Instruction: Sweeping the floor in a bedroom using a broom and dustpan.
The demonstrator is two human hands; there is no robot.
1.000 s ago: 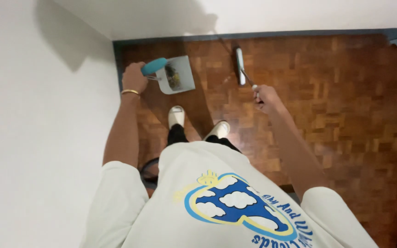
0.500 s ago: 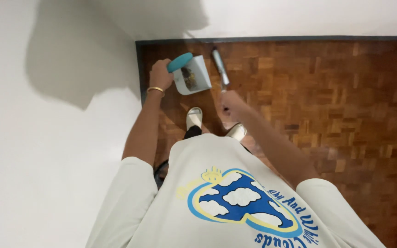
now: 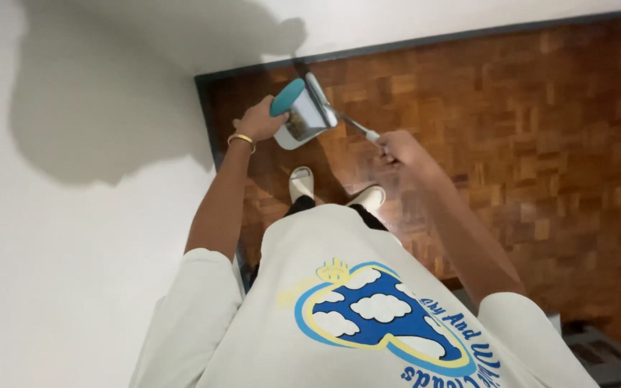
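Note:
My left hand (image 3: pixel 259 123) grips the teal handle of a white dustpan (image 3: pixel 300 116) held low over the parquet floor near the room's corner. Dark debris lies inside the pan. My right hand (image 3: pixel 398 146) holds the thin shaft of a small brush (image 3: pixel 319 91), whose head rests against the dustpan's open side. A gold bangle (image 3: pixel 241 139) sits on my left wrist. My two feet in pale slippers (image 3: pixel 300 182) stand just below the pan.
White walls (image 3: pixel 73 215) meet at a corner with a dark skirting board (image 3: pixel 210 129) along the brown parquet floor (image 3: pixel 540 144). A grey object (image 3: pixel 605 356) shows at the lower right edge. My pale printed shirt fills the lower view.
The brush head has swung from beside the dustpan to against its mouth. Both hands have come closer together, and the view has shifted so the corner sits further right.

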